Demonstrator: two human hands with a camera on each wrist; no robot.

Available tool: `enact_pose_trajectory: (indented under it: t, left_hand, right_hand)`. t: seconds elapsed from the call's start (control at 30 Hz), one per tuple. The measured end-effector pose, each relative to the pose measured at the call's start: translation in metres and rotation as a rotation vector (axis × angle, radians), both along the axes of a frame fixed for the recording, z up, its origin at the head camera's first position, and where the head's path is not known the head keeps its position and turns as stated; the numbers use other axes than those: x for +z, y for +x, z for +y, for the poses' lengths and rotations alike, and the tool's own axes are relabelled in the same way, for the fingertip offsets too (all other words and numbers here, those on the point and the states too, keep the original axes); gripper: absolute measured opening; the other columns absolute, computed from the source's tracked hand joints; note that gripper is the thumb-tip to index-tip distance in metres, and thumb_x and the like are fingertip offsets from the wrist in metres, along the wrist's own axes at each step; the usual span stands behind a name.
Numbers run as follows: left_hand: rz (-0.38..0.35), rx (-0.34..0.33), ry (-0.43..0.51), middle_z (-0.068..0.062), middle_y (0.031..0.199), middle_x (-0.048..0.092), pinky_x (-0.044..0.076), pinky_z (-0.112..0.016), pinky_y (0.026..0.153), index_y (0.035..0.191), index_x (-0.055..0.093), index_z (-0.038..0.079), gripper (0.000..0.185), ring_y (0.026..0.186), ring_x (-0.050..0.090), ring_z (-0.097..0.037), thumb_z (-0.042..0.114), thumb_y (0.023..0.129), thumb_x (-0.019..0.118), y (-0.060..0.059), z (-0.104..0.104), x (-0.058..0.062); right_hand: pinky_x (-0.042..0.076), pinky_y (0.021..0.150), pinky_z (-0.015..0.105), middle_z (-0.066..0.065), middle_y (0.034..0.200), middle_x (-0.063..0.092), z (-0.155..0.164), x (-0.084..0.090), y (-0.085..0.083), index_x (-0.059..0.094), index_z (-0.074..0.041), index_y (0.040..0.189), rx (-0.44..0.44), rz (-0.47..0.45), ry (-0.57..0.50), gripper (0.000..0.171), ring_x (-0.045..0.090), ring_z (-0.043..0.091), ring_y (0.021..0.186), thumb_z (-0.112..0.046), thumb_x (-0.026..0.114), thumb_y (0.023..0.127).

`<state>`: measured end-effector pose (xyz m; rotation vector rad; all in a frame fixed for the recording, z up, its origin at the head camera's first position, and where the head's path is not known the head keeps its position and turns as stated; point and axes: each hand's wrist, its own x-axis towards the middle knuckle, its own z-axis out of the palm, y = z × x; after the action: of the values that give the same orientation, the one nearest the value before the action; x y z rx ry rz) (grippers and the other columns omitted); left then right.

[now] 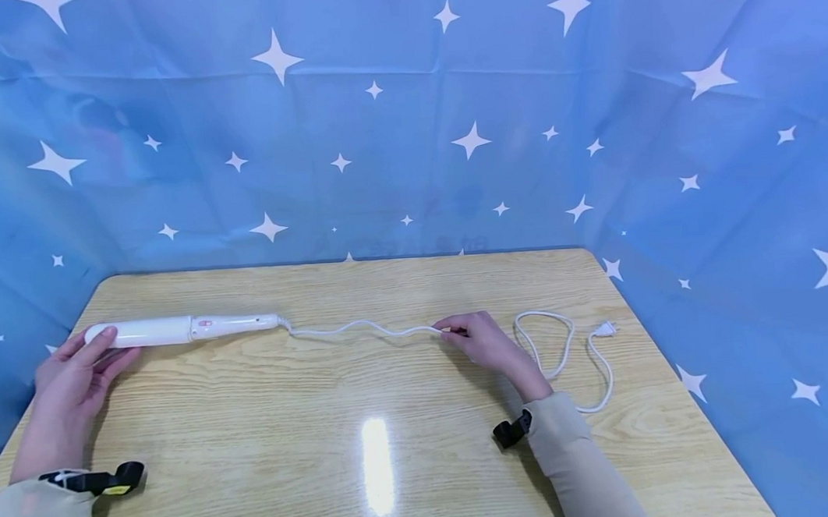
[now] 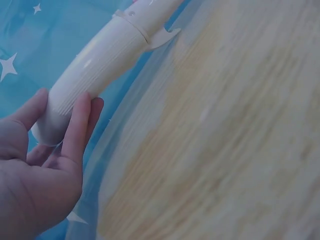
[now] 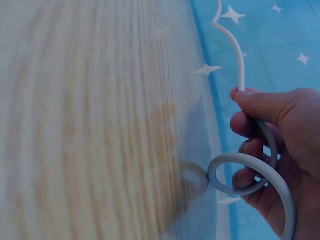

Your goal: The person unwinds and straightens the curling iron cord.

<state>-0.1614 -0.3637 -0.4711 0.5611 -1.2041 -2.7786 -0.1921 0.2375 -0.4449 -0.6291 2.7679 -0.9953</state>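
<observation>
A white curling iron (image 1: pixel 151 332) lies sideways at the far left of the table, its thick barrel to the left and its slimmer handle, with a small pinkish switch, to the right. My left hand (image 1: pixel 72 382) holds the barrel's rounded end between thumb and fingers. In the left wrist view the barrel (image 2: pixel 95 65) runs up from the fingers to a small lever (image 2: pixel 164 39). From the handle a white power cord (image 1: pixel 326 331) runs right to my right hand (image 1: pixel 485 344), which pinches it between thumb and forefinger. In the right wrist view the cord (image 3: pixel 242 65) loops below the pinch, past the other fingers.
Past my right hand the cord's slack curves over the wood-grain table (image 1: pixel 269 438), ending in a white plug (image 1: pixel 604 329) near the right edge. A blue curtain (image 1: pixel 407 118) with white stars hangs behind and beside the table. Dark wrist cameras sit on both wrists.
</observation>
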Motion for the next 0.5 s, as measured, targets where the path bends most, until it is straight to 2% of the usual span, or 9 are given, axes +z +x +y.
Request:
enact_pose_trajectory:
  t: [0.13,0.23,0.3,0.37,0.43,0.5]
  left_hand:
    - [-0.048,0.016,-0.044,0.000,0.098,0.069,0.064,-0.038,0.077,0.127,0.061,0.018,0.040,0.083,0.075,-0.021,0.004,0.092,0.075,-0.0025,0.0002,0.0034]
    - [-0.101,0.026,-0.130,0.001,0.092,0.069,0.064,-0.035,0.074,0.146,0.046,0.018,0.066,0.078,0.076,-0.020,0.013,0.089,0.080,-0.0051,0.0027,0.0045]
    - [-0.136,0.030,-0.187,0.002,0.089,0.068,0.064,-0.032,0.073,0.160,0.027,0.019,0.090,0.076,0.075,-0.018,0.019,0.088,0.082,-0.0064,0.0042,0.0043]
    - [-0.186,0.035,-0.241,0.003,0.084,0.066,0.064,-0.029,0.072,0.164,0.012,0.013,0.107,0.072,0.075,-0.016,0.027,0.086,0.084,-0.0071,0.0052,0.0039]
    - [-0.240,0.038,-0.289,0.003,0.080,0.065,0.064,-0.028,0.070,0.164,0.009,0.007,0.113,0.070,0.074,-0.016,0.034,0.084,0.084,-0.0072,0.0053,0.0033]
    - [-0.298,0.049,-0.327,0.004,0.075,0.064,0.064,-0.028,0.067,0.163,0.017,0.012,0.110,0.067,0.074,-0.016,0.040,0.081,0.085,-0.0072,0.0058,0.0035]
  right_hand:
    - [0.034,0.052,0.024,-0.002,0.069,0.056,0.0008,-0.0008,0.0003,0.074,-0.009,0.125,-0.002,0.004,0.009,0.024,0.037,0.010,0.054,-0.012,0.064,0.103]
    - [0.035,0.052,0.024,-0.001,0.070,0.057,0.0013,-0.0008,0.0008,0.074,-0.009,0.125,0.001,0.001,0.015,0.025,0.038,0.010,0.055,-0.012,0.064,0.103]
    - [0.036,0.053,0.024,-0.001,0.070,0.058,0.0012,-0.0007,0.0010,0.074,-0.008,0.126,0.003,-0.005,0.016,0.025,0.039,0.010,0.055,-0.012,0.064,0.103]
    - [0.036,0.053,0.024,-0.001,0.070,0.057,0.0006,-0.0007,0.0007,0.073,-0.009,0.126,0.004,-0.006,0.020,0.025,0.039,0.010,0.055,-0.012,0.064,0.103]
    - [0.037,0.053,0.024,-0.002,0.071,0.058,-0.0003,-0.0006,0.0002,0.074,-0.009,0.126,0.004,-0.006,0.024,0.025,0.040,0.010,0.056,-0.012,0.063,0.103]
    - [0.038,0.054,0.024,-0.002,0.073,0.060,-0.0012,-0.0007,-0.0004,0.074,-0.009,0.126,0.003,-0.005,0.026,0.025,0.042,0.010,0.057,-0.013,0.064,0.103]
